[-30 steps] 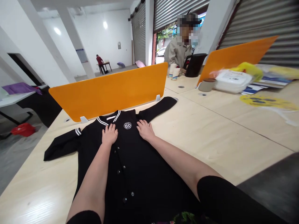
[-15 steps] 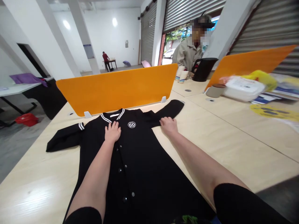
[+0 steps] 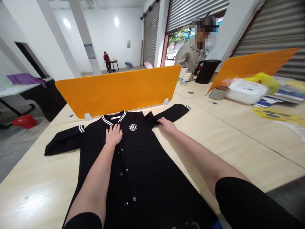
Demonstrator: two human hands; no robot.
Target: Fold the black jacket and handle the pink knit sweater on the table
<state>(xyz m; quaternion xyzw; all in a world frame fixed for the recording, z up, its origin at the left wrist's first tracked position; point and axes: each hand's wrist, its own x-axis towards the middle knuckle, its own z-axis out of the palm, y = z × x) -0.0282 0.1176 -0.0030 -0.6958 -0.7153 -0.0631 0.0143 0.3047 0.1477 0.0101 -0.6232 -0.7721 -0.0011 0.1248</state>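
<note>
A black button-front jacket (image 3: 152, 165) with white-striped collar and cuffs and a round "50" badge lies spread on the wooden table. Its left-side sleeve (image 3: 63, 140) is folded so the striped cuff rests by the shoulder; the right-side sleeve (image 3: 175, 113) stretches outward. My left hand (image 3: 114, 135) lies flat with fingers extended on the front, just below the collar. At the right-side sleeve's lower edge near the armpit, my right hand (image 3: 167, 125) pinches the cloth between thumb and fingers.
An orange divider (image 3: 119, 90) stands behind the collar. Paper cups (image 3: 185, 78), a black pitcher (image 3: 206, 71), a grey round container (image 3: 218, 93) and a white plastic box (image 3: 246, 91) sit at the far right. A person in a beige jacket (image 3: 189, 55) stands beyond the table.
My right hand has moved left along the sleeve toward the armpit and now pinches the fabric, which bunches up there. My left hand stays in place on the jacket.
</note>
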